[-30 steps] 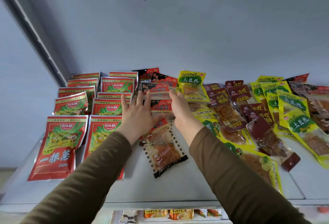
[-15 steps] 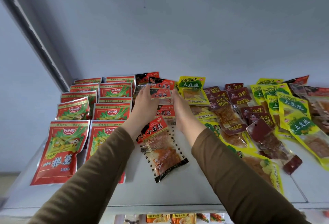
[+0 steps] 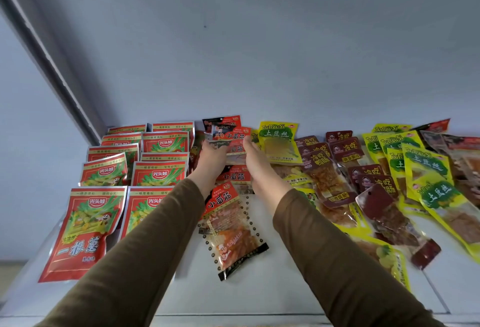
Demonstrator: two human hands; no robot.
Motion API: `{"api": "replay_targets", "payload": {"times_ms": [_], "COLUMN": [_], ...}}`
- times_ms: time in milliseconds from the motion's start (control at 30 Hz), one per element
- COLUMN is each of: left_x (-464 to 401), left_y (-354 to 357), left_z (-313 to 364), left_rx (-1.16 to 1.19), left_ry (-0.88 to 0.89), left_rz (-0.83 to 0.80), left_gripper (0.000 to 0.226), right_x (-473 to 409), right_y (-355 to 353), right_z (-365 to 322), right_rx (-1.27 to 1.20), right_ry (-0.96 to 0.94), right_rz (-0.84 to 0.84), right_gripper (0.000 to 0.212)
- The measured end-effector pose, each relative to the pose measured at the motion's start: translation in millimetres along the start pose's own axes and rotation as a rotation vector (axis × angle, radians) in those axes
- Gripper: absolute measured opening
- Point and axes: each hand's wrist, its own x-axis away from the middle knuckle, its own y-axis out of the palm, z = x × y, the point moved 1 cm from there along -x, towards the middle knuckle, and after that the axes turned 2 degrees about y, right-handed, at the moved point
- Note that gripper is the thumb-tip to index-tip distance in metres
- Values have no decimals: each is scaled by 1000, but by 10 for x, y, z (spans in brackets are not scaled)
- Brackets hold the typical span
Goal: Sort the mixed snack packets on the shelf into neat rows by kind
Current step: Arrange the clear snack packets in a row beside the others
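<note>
A column of red-and-black gluten-strip packets (image 3: pixel 235 148) runs up the middle of the white shelf (image 3: pixel 259 298). My left hand (image 3: pixel 211 157) and my right hand (image 3: pixel 253 156) reach far back and flank the rear packets of that column, fingers straight against their sides. The nearest packet of this kind (image 3: pixel 230 233) lies tilted between my forearms. Two rows of red scallion-snack packets (image 3: pixel 153 173) stand in order on the left. Yellow potato-shred packets (image 3: pixel 279 142) and dark red duck-intestine packets (image 3: pixel 324 170) lie mixed on the right.
A grey back wall (image 3: pixel 259 54) rises behind the packets, and a dark upright rail (image 3: pixel 52 61) runs along the left corner. More yellow packets (image 3: pixel 426 168) overlap near the right edge. The shelf's front edge (image 3: pixel 233 317) lies under my sleeves.
Both hands have slid farther back along the middle column, from its middle packets to the rear ones. The packets at the back have been pushed closer to the wall.
</note>
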Motion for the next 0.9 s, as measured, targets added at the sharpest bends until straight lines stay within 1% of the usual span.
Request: {"api": "replay_targets", "payload": {"times_ms": [133,167,200,267,300,433,467,500,533,567,600,633,700,733,767,833,900], "left_x": [-36,-45,-63,-155,-157,-39,-24,-29,4,35,41,48,40,29,50,58,95], "left_y": [-50,-65,-76,-94,-113,-158,-158,-147,-143,-138,-140,-145,-181,-216,-236,-283,-289], "left_z": [26,45,52,15,11,95,94,92,97,101,93,91,87,85,95,44,-46], "left_rx": [68,107,155,204,213,248,238,207,173,157,163,163,155,141,122,138,140], "left_ry": [37,31,12,-38,-36,-50,-48,-25,2,7,-4,-8,-3,6,28,70,87], "left_rz": [52,54,39,5,-12,-38,-47,-44,-48,-61,-83,-94,-99,-95,-86,-73,-94], "left_gripper": [57,54,54,63,64,49,50,51,51,51,52,54,59,61,63,63,63], "right_x": [-47,-58,-106,-338,-466,-609,-522,-392,-252,-174,-162,-147,-164,-139,-55,149,218], "right_y": [-13,3,18,34,40,65,63,67,71,73,70,61,36,19,-4,-56,-144], "right_z": [38,51,88,246,342,437,380,278,172,114,104,93,124,125,104,65,154], "right_rx": [-16,-43,-82,-140,-146,-167,-152,-136,-114,-97,-82,-82,-77,-52,-12,55,106], "right_ry": [9,21,20,6,13,1,-1,-4,-12,-12,-9,-18,-24,-34,-43,-83,-106], "right_rz": [0,-8,-14,-31,-42,-67,-67,-67,-55,-51,-52,-58,-70,-75,-75,-84,-94], "right_gripper": [76,85,99,125,130,134,134,129,117,100,89,89,109,112,104,81,69]}}
